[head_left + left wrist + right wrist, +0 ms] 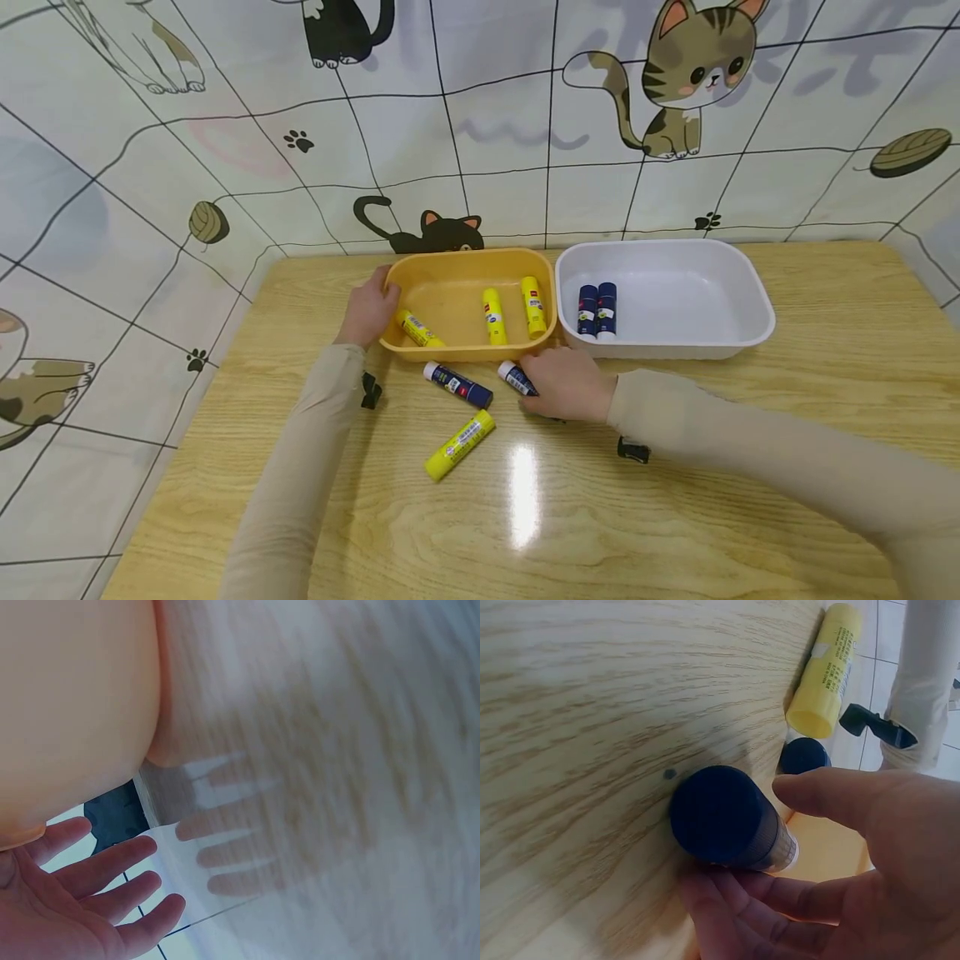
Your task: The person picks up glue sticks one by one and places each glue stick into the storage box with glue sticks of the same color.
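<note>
My right hand (567, 385) reaches round a dark blue glue stick (517, 377) lying on the table before the yellow bin (465, 353). In the right wrist view, the thumb lies on one side of this glue stick (720, 817) and curled fingers on the other. At the yellow bin's left end is my left hand (369, 310), its thumb by the rim. The left wrist view shows the left hand's fingers (112, 874) loosely spread outside the bin wall (75, 697). Nearby lie another blue glue stick (458, 385) and a yellow glue stick (460, 445).
Inside the yellow bin lie three yellow glue sticks (494, 317). A white bin (675, 350) stands against its right side, with two blue glue sticks (607, 310) at its left end. Behind both is a cat-patterned wall covering (510, 133). The wooden table (600, 533) reflects light in front.
</note>
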`<state>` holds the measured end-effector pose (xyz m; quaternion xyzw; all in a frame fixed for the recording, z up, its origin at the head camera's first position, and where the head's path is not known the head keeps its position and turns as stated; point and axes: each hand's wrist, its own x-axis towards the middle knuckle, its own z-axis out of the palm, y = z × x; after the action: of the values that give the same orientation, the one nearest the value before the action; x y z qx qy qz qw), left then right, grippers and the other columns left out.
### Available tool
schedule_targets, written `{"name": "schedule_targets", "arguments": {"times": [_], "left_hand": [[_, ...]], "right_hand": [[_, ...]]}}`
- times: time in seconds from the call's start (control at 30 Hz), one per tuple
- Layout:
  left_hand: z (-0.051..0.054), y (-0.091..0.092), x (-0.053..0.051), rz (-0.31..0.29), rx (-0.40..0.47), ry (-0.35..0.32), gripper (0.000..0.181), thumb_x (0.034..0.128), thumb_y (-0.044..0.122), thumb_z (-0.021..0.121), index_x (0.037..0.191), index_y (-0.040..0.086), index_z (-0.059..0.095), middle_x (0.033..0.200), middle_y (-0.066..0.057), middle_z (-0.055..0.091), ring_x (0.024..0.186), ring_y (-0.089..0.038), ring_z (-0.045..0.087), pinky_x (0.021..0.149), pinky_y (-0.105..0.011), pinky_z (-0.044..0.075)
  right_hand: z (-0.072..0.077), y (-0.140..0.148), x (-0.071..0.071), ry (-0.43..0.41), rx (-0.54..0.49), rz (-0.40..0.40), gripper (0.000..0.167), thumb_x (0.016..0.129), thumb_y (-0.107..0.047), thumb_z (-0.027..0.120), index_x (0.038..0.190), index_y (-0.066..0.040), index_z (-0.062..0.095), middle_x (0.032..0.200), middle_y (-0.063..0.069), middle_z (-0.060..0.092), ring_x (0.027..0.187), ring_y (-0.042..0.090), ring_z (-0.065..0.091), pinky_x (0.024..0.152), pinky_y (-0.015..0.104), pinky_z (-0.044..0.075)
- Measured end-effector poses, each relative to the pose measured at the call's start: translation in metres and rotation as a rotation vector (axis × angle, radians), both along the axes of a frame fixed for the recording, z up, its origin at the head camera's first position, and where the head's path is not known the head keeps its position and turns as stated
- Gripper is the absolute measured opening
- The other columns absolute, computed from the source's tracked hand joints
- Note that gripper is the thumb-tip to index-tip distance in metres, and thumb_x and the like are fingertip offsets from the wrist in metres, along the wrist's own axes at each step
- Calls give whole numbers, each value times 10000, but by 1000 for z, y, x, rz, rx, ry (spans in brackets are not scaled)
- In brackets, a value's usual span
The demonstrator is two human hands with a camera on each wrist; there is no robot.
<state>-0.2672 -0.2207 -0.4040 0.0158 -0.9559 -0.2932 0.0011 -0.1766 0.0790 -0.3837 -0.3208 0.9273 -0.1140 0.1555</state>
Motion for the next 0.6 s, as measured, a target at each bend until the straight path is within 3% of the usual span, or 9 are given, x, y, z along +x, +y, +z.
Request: {"name": "schedule_targets", "arguments": {"times": [0.3, 0.6], "left_hand": [[-2, -1, 1, 0, 18, 2, 472, 1008, 241, 355, 1445, 67, 394, 1352, -220, 516, 1088, -407, 510, 978, -490, 399], [-1, -1, 0, 4, 11, -4, 461, 1015, 234, 346, 1440, 66, 400, 1367, -211, 504, 1116, -417, 491, 999, -492, 378]], "right_hand": [[-4, -10, 2, 25, -11, 23, 280, 850, -253, 724, 977, -26, 619, 654, -9, 521, 533, 137, 503, 458, 263, 410], [-3, 0, 13, 26, -35, 80, 273, 817, -217, 752, 963, -31, 616, 655, -30, 499, 557, 118, 469, 492, 250, 371]]}}
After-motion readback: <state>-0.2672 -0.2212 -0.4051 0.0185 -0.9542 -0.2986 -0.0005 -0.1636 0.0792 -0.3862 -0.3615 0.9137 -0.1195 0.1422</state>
